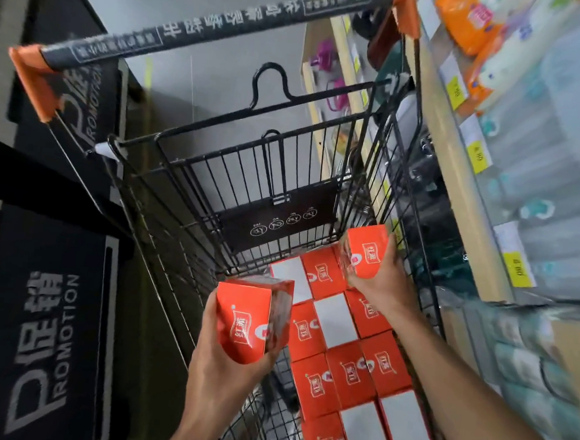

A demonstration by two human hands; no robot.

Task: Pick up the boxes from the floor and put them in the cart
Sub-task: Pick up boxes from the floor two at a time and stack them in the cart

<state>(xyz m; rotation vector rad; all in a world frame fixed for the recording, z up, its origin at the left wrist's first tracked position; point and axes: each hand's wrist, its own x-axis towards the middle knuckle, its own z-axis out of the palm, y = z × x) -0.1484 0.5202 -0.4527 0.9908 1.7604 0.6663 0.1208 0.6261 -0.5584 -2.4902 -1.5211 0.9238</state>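
Shop aisle with shelves [462, 183] at right. Black wire cart [194, 192] holds rows of orange boxes [350, 371]. Left hand [227, 363] grips an orange box [250, 320] over the cart; right hand [380, 281] grips another box [365, 251] farther in.

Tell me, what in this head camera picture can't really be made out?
- Floor under the black wire shopping cart: hidden by the cart and the orange cardboard boxes stacked inside, so any remaining boxes are unseen.
- Left hand's fingers: mostly hidden behind its orange box.
- Right hand's fingers: hidden behind its orange box.
- Yellow shelf price tags: blurred, unreadable.
- Nearest boxes: cut off by the bottom edge.
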